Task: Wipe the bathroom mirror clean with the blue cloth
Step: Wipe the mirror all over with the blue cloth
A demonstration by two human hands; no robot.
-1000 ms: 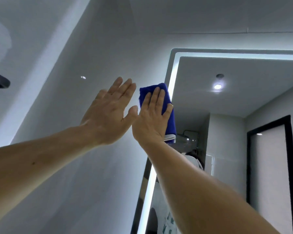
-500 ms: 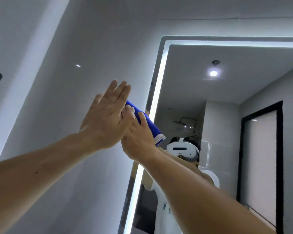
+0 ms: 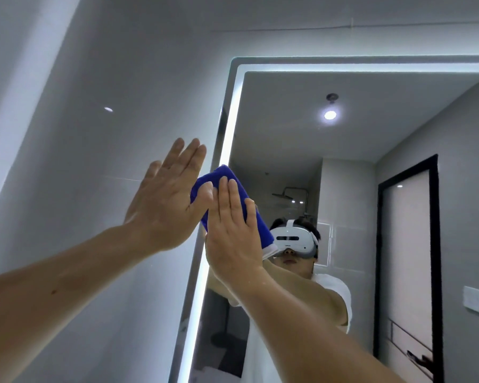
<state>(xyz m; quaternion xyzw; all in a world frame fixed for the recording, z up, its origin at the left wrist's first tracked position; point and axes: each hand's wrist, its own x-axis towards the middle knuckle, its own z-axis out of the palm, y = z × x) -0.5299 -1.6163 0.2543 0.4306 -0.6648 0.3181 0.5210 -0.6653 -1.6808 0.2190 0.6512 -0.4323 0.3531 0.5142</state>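
- The left hand [image 3: 172,200] is raised in the middle of the frame, back toward the camera. Its fingers are straight and close together and it grips nothing. Its thumb lies at the left edge of the blue cloth [image 3: 219,176]. Whether the palm touches the grey wall [image 3: 94,111] cannot be told.
- The right hand [image 3: 233,236] is just right of the left one and a little lower. It is flat, with straight fingers pointing up, pressing the cloth against the glass. Its thumb is hidden.
- The cloth is folded into a thick pad and tilted, with its upper end toward the left. It sits on the mirror [image 3: 288,139] right beside the mirror's left edge. Blue shows above the fingertips and down the right side of the hand, ending in a pale hem.
- A lit strip [image 3: 230,139] runs along the mirror's left and top borders.
- The reflection shows the person in a white headset [image 3: 293,239] and white top, with both arms lifted.
- Also reflected are a ceiling light [image 3: 330,115] at upper right, a shower head [image 3: 282,195] behind the person, and a dark-framed door [image 3: 407,261] at right.
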